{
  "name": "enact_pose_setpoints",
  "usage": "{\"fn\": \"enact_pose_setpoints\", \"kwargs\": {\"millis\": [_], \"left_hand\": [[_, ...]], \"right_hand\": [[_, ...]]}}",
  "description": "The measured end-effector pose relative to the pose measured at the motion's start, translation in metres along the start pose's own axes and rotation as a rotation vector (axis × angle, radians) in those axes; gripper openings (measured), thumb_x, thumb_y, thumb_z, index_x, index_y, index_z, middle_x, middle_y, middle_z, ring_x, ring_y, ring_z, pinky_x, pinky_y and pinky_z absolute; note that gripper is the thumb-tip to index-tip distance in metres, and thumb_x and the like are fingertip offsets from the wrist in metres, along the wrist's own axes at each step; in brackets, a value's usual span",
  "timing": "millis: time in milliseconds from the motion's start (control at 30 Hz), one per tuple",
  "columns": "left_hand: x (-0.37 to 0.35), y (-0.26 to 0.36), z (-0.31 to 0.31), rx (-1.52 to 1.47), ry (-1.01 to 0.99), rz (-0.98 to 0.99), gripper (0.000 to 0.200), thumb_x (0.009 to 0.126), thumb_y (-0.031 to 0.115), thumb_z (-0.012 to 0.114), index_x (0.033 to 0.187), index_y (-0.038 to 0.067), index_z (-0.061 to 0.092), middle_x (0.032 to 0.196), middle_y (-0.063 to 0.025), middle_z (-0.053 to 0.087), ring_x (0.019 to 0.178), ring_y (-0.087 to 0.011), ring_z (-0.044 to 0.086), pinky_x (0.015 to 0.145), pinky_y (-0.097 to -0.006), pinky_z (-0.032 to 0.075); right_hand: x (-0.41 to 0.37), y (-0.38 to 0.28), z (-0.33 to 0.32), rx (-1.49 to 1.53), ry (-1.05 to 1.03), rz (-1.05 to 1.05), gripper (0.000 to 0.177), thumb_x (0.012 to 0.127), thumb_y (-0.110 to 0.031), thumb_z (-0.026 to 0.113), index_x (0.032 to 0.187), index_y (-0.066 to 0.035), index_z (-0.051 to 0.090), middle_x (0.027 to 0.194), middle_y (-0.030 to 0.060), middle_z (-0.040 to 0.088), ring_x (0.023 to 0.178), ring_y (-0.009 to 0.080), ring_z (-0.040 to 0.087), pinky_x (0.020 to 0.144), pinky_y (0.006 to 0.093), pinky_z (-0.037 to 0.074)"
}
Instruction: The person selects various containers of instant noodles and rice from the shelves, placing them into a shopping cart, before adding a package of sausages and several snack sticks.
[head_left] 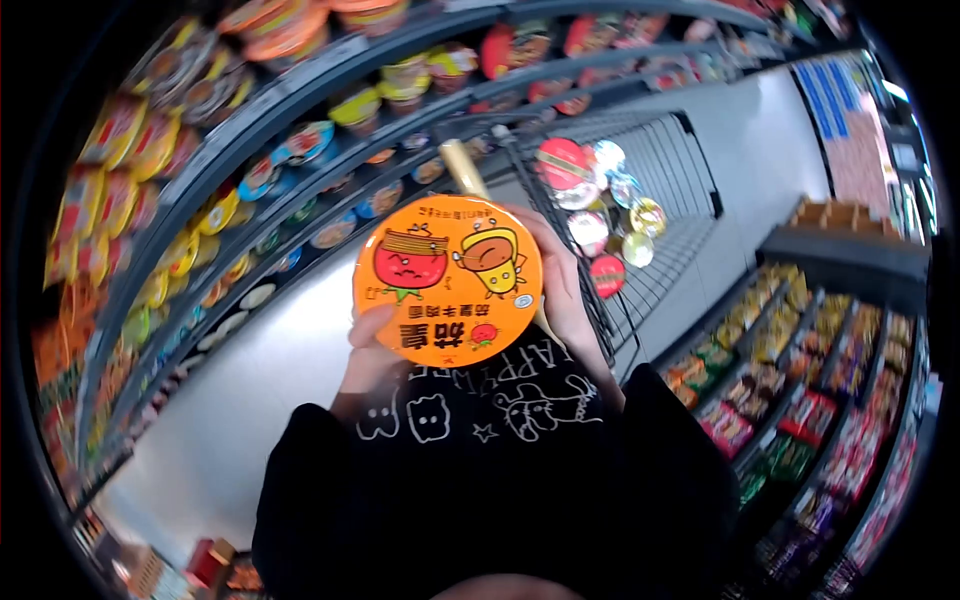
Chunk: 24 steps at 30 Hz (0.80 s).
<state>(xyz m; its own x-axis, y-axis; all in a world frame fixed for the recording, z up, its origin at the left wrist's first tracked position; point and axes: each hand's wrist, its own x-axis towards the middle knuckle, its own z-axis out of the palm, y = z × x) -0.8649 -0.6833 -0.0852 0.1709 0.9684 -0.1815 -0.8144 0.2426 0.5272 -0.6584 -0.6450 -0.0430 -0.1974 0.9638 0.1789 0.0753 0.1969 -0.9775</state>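
Both of my hands hold a round instant noodle bowl in front of my chest, its orange lid facing me. The lid carries cartoon figures and printed characters that appear upside down. My left hand is closed on the lower left edge, thumb over the rim. Around the right side wraps my right hand, its fingers mostly hidden behind the bowl. Just beyond stands a wire shopping cart with several noodle cups in it. The cart's beige handle shows above the bowl.
Curved-looking shelves with noodle bowls and packets run along the left and top. At the right stands a low display of packaged snacks. Pale floor lies between them. Boxes sit at the lower left.
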Motion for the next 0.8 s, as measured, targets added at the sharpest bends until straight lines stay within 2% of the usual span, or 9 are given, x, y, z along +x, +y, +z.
{"fn": "enact_pose_setpoints", "kwargs": {"millis": [33, 167, 200, 300, 367, 500, 600, 633, 800], "left_hand": [[0.005, -0.001, 0.010, -0.010, -0.022, -0.036, 0.059, 0.081, 0.017, 0.051, 0.132, 0.011, 0.023, 0.121, -0.0154, 0.045, 0.107, -0.0298, 0.050, 0.085, -0.0461, 0.046], [0.039, 0.001, 0.026, 0.538, -0.299, -0.021, 0.078, 0.070, 0.028, 0.060, 0.132, 0.003, 0.021, 0.130, -0.0182, 0.033, 0.118, -0.0282, 0.037, 0.096, -0.0405, 0.033], [0.047, -0.001, 0.029, 0.675, -0.371, -0.007, 0.083, 0.067, 0.030, 0.063, 0.132, 0.001, 0.021, 0.132, -0.0189, 0.030, 0.121, -0.0278, 0.034, 0.099, -0.0391, 0.030], [0.052, -0.018, 0.043, 0.865, -0.455, 0.006, 0.086, 0.066, 0.037, 0.060, 0.132, -0.004, 0.022, 0.135, -0.0202, 0.027, 0.125, -0.0274, 0.030, 0.102, -0.0370, 0.026], [0.056, -0.026, 0.052, 0.968, -0.480, -0.080, 0.086, 0.068, 0.038, 0.055, 0.133, -0.005, 0.020, 0.135, -0.0213, 0.027, 0.125, -0.0287, 0.030, 0.102, -0.0362, 0.024], [0.062, -0.056, 0.077, 0.493, -0.465, -0.341, 0.082, 0.070, 0.035, 0.052, 0.134, -0.003, 0.018, 0.135, -0.0216, 0.028, 0.125, -0.0285, 0.031, 0.102, -0.0361, 0.025], [0.064, -0.079, 0.077, 0.880, -0.569, -0.077, 0.084, 0.066, 0.012, 0.072, 0.134, 0.010, 0.022, 0.136, -0.0234, 0.023, 0.124, -0.0344, 0.032, 0.100, -0.0399, 0.029], [0.070, -0.084, 0.082, 1.091, -0.744, 0.370, 0.098, 0.057, 0.005, 0.079, 0.134, 0.019, 0.020, 0.136, -0.0247, 0.020, 0.124, -0.0378, 0.029, 0.100, -0.0436, 0.029], [0.082, -0.093, 0.081, 1.300, -0.744, 0.270, 0.080, 0.064, 0.006, 0.071, 0.131, 0.008, 0.028, 0.137, -0.0214, 0.022, 0.126, -0.0359, 0.028, 0.101, -0.0424, 0.026]], "right_hand": [[-0.007, -0.002, -0.005, 0.145, 0.059, 0.045, 0.045, 0.088, -0.035, 0.037, 0.110, 0.002, 0.051, 0.121, 0.0170, 0.045, 0.108, 0.0232, 0.047, 0.081, 0.0290, 0.043], [-0.035, -0.023, -0.044, 0.010, 0.081, 0.213, 0.025, 0.073, -0.008, 0.043, 0.093, 0.005, 0.052, 0.092, 0.0109, 0.056, 0.082, 0.0140, 0.056, 0.063, 0.0221, 0.045], [-0.044, -0.022, -0.046, 0.110, 0.174, 0.235, 0.018, 0.073, -0.007, 0.052, 0.087, 0.004, 0.053, 0.075, 0.0070, 0.058, 0.071, 0.0099, 0.056, 0.059, 0.0213, 0.045], [-0.055, -0.032, -0.061, -0.013, 0.202, 0.313, 0.024, 0.075, -0.016, 0.066, 0.082, 0.004, 0.056, 0.065, 0.0017, 0.057, 0.059, 0.0055, 0.054, 0.053, 0.0188, 0.043], [-0.064, -0.040, -0.078, 0.168, 0.189, 0.457, 0.020, 0.080, -0.014, 0.062, 0.084, 0.005, 0.058, 0.062, 0.0016, 0.056, 0.049, 0.0042, 0.050, 0.043, 0.0180, 0.038], [-0.076, -0.037, -0.102, 0.302, 0.212, 0.465, 0.018, 0.083, -0.013, 0.058, 0.082, 0.005, 0.059, 0.056, 0.0015, 0.054, 0.038, 0.0034, 0.044, 0.035, 0.0173, 0.031], [-0.079, -0.028, -0.125, 0.268, 0.300, 0.500, 0.019, 0.084, -0.013, 0.057, 0.083, 0.006, 0.059, 0.055, 0.0022, 0.054, 0.037, 0.0042, 0.044, 0.034, 0.0178, 0.032], [-0.080, -0.022, -0.135, 0.281, 0.370, 0.499, 0.018, 0.083, -0.012, 0.056, 0.083, 0.006, 0.059, 0.056, 0.0037, 0.055, 0.036, 0.0053, 0.045, 0.032, 0.0178, 0.032], [-0.084, 0.051, -0.216, 0.193, 0.847, 0.381, 0.024, 0.084, -0.019, 0.054, 0.071, 0.000, 0.054, 0.050, 0.0036, 0.052, 0.033, 0.0076, 0.043, 0.032, 0.0181, 0.031]]}}
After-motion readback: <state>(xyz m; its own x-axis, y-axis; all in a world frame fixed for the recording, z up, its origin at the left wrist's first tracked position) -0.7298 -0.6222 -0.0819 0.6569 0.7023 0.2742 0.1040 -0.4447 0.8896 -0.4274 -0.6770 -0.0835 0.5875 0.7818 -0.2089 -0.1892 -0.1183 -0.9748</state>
